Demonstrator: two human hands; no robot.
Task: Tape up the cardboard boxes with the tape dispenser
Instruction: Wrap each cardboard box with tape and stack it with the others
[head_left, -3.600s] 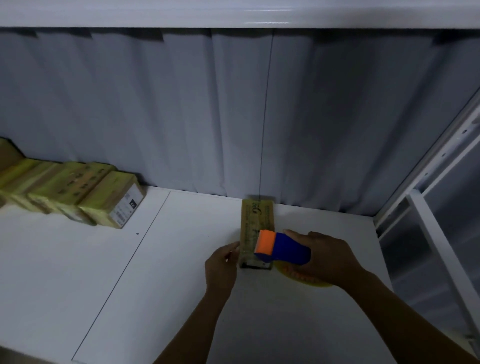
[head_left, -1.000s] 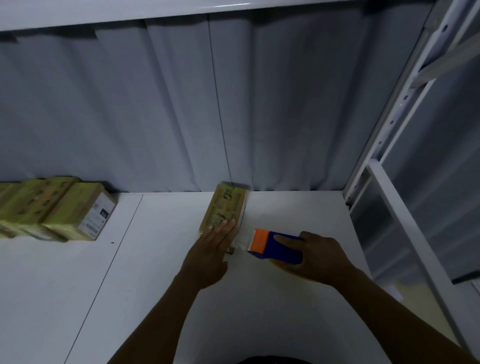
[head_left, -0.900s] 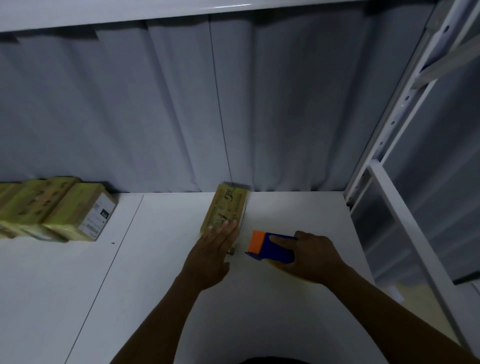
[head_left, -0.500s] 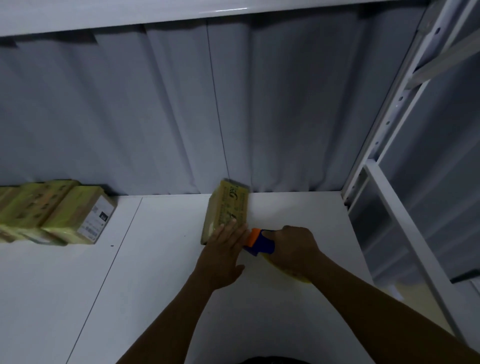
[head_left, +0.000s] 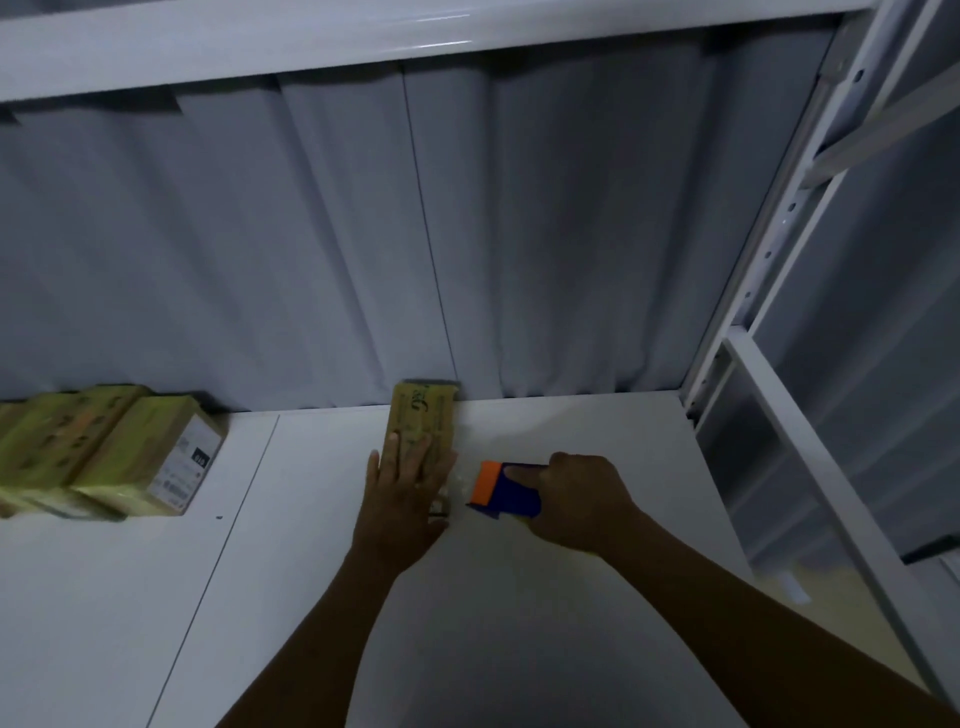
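Lining the shelf's (head_left: 311, 597) left end, yellow boxes (head_left: 104, 452) rest.

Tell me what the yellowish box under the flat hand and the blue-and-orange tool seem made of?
The yellowish-brown rectangular box looks like matte cardboard: dull printed faces, crisp folded edges. The blue and orange tape dispenser looks like smooth moulded plastic, going by its even, saturated colour; dim light leaves its sheen unclear.

Cardboard box (head_left: 422, 421): yellow-brown, long & narrow, lying flat at the back of the white shelf (head_left: 571, 597), approx. mid-width. Tape dispenser (head_left: 503, 489): blue body w/ orange front, low over shelf, right of centre, orange end pointing left. Similar boxes (head_left: 104, 452) packed side by side at shelf's back-left; nearest has a white label.
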